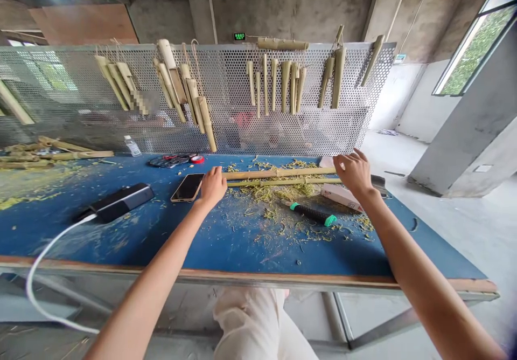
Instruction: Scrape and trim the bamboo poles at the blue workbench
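Observation:
Two thin bamboo poles lie side by side across the blue workbench: a pale, scraped pole (pixel 278 174) at the back and a greener pole (pixel 278 182) in front. My left hand (pixel 212 186) is closed around the left end of the pale pole, hiding that end. At the other end, my right hand (pixel 355 172) grips the pale pole with curled fingers. Below the poles lies a knife-like tool (pixel 313 214) with a black and green handle. A small white and red box (pixel 342 197) sits under my right wrist. Green shavings (pixel 269 194) surround the poles.
Left of my hand lies a phone (pixel 187 187), then a black device (pixel 121 201) with a white cable. Behind are red tape (pixel 196 159), black cords (pixel 167 159) and a small bottle (pixel 132 146). Bamboo pieces hang on a perforated metal panel (pixel 230 80). The bench's front edge (pixel 258 275) is near my legs.

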`<state>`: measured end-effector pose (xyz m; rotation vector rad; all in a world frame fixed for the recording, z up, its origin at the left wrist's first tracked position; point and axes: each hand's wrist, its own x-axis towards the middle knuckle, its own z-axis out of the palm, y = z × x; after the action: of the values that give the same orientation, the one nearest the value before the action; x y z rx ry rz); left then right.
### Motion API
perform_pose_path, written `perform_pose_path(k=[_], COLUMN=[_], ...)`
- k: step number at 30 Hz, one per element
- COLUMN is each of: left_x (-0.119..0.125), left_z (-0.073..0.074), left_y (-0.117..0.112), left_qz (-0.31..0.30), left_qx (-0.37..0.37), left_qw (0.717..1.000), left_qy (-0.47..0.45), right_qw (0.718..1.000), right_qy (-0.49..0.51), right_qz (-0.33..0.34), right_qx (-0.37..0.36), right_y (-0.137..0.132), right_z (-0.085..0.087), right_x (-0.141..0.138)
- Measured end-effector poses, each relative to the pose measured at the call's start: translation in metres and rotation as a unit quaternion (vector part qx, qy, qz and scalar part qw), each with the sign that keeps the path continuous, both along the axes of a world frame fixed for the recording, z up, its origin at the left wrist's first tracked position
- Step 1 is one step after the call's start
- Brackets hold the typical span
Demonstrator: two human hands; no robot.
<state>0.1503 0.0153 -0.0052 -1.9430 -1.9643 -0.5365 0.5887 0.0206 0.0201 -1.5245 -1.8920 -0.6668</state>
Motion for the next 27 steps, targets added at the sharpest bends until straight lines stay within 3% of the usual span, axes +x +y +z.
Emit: perform_pose_path(k=[5,12,18,23,27], left_x=[0.012,0.020,0.017,0.010,-0.005], left_z=[0.012,0.028,0.057,0.088,0.103], left_y=[0.029,0.067,0.067,0.049,0.024], left_qz=[-0.046,-0.063,-0.075,-0.014,0.032], left_qx=[-0.093,-0.214,-0.152,-0.084,-0.050], left_qw=[0.988,0.965,0.974,0.973,0.972], left_qy=[0.111,0.142,0.150,0.217,0.226], right_qw=[0.999,0.997,0.997,0.998,0.994], right_qy=[-0.025,-0.029,-0.017,0.024,0.046], right_qz=[0.036,0.053,0.066,0.047,0.040], right_qx=[-0.012,-0.044,-0.034,0.034,0.088], right_y=[0.004,0.012,0.012,0.008,0.003], right_z=[-0.004,-0.008,-0.007,-0.004,0.002], right_x=[-0.007,0.002,0.001,-0.003,-0.005])
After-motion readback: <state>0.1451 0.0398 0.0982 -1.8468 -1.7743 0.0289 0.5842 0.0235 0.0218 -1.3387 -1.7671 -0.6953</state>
